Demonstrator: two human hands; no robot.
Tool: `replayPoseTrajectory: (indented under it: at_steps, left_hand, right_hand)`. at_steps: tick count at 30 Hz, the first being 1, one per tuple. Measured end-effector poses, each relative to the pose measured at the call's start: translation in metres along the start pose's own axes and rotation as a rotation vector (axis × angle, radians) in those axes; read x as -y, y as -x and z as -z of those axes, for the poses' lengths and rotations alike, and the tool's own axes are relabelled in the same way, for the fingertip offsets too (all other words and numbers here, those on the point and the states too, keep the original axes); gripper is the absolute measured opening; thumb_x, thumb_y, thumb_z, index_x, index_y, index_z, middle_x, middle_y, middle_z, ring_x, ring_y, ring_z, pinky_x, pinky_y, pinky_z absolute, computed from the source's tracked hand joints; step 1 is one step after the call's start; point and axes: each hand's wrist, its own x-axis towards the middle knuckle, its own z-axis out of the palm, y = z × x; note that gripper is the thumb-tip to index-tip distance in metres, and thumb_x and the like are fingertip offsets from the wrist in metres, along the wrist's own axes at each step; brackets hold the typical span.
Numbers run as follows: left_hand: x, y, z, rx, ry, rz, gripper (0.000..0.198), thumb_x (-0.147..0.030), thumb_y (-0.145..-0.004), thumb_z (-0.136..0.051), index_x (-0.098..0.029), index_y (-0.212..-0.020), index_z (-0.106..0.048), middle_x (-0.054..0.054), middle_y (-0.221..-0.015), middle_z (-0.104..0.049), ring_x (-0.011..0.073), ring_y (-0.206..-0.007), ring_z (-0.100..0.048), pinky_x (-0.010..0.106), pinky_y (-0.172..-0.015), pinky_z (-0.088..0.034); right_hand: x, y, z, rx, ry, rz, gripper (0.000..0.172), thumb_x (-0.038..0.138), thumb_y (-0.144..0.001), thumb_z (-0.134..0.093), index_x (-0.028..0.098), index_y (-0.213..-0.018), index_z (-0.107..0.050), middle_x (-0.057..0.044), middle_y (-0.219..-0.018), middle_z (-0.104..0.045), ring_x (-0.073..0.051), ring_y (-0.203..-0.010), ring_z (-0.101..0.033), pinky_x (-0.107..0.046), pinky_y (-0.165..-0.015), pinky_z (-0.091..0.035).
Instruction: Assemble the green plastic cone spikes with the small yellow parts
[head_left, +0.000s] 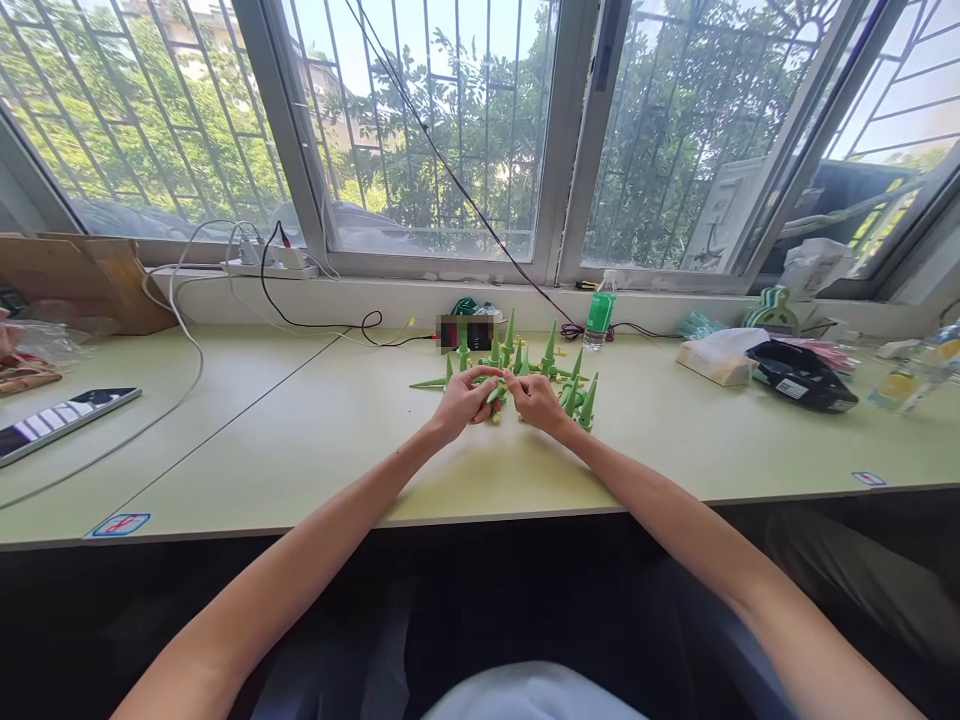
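My left hand and my right hand meet over the pale green table, fingers closed together on a small green spike piece with a yellow bit under it. Behind and around the hands stand several green plastic cone spikes, some upright, one lying flat to the left. Both forearms reach in from the bottom of the view.
A green-labelled bottle stands by the window sill. A white bag and a black pouch lie at the right. A tablet, white cables, a power strip and a cardboard box are at the left.
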Motion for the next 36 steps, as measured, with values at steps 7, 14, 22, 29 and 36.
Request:
replayPoseTrajectory:
  at_steps: [7, 14, 22, 29, 36]
  left_hand:
    - [-0.002, 0.001, -0.003, -0.010, -0.021, 0.010, 0.040, -0.044, -0.078, -0.067, -0.012, -0.103, -0.062, 0.000, -0.050, -0.059, 0.0046, -0.027, -0.035, 0.017, -0.031, -0.019]
    - [-0.003, -0.001, -0.006, -0.076, -0.011, -0.099, 0.031, -0.035, -0.082, -0.062, -0.014, -0.105, -0.060, -0.002, -0.059, -0.060, 0.0053, -0.031, -0.042, 0.018, -0.031, -0.025]
    - [0.004, 0.001, -0.004, -0.057, -0.300, -0.207, 0.036, -0.035, -0.081, -0.064, -0.016, -0.111, -0.062, -0.005, -0.050, -0.054, 0.0081, -0.034, -0.046, 0.018, -0.034, -0.033]
    - [0.009, -0.001, -0.001, -0.126, -0.547, -0.403, 0.029, -0.032, -0.086, -0.057, -0.015, -0.106, -0.069, -0.002, -0.054, -0.059, 0.0091, -0.040, -0.050, 0.021, -0.044, -0.041]
    - [0.013, -0.004, 0.000, -0.168, -0.653, -0.559, 0.023, -0.027, -0.087, -0.055, -0.017, -0.101, -0.071, 0.003, -0.076, -0.068, 0.0077, -0.047, -0.051, 0.021, -0.050, -0.043]
  right_hand:
    - [0.001, 0.000, -0.001, 0.016, -0.042, -0.041, 0.064, 0.064, -0.091, -0.032, 0.019, -0.046, -0.031, 0.003, -0.042, -0.031, -0.009, -0.045, -0.029, -0.026, -0.049, -0.025]
    - [-0.001, -0.002, -0.005, -0.068, -0.097, -0.130, 0.063, 0.063, -0.091, -0.034, 0.020, -0.046, -0.034, 0.003, -0.041, -0.033, -0.009, -0.044, -0.030, -0.027, -0.048, -0.025]
    - [0.003, -0.002, -0.001, -0.134, -0.115, -0.135, 0.058, 0.059, -0.091, -0.037, 0.020, -0.049, -0.029, 0.004, -0.043, -0.030, -0.009, -0.046, -0.027, -0.026, -0.047, -0.023]
    - [0.005, -0.001, 0.002, -0.055, -0.237, -0.151, 0.055, 0.057, -0.091, -0.039, 0.021, -0.050, -0.035, 0.003, -0.040, -0.038, -0.010, -0.043, -0.033, -0.025, -0.048, -0.030]
    - [0.007, -0.001, 0.005, -0.026, -0.317, -0.150, 0.052, 0.054, -0.091, -0.042, 0.021, -0.050, -0.037, 0.003, -0.039, -0.040, -0.010, -0.041, -0.035, -0.025, -0.047, -0.032]
